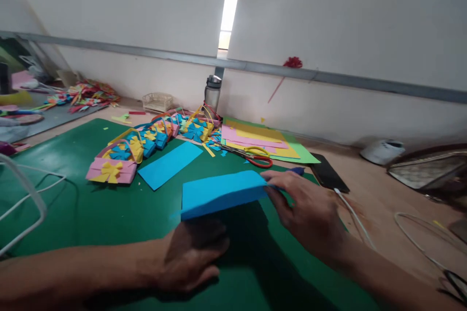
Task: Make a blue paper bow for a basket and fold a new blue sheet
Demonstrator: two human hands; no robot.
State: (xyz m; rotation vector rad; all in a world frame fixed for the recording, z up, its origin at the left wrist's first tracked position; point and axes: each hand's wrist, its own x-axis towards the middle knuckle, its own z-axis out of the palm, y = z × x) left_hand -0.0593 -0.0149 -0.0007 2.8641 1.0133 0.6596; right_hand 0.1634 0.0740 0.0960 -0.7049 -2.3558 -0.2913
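A folded piece of blue paper (222,189) is held above the green mat (120,223). My right hand (310,209) pinches its right end between thumb and fingers. Just under the paper's left end is my left hand (195,255), shaded, its fingers loosely stretched and the thumb apart; I see no grip on the paper. Another flat blue paper strip (170,165) lies on the mat behind. To its left stands a row of small paper baskets with bows, a pink one (111,171) nearest.
Scissors (260,156) rest by stacked coloured sheets (255,136). A phone (330,173) with a white cable lies at right. Behind stand a bottle (212,92) and a small cream basket (157,102). Paper scraps (89,95) are heaped at back left. A white curved tube (34,194) juts in at left.
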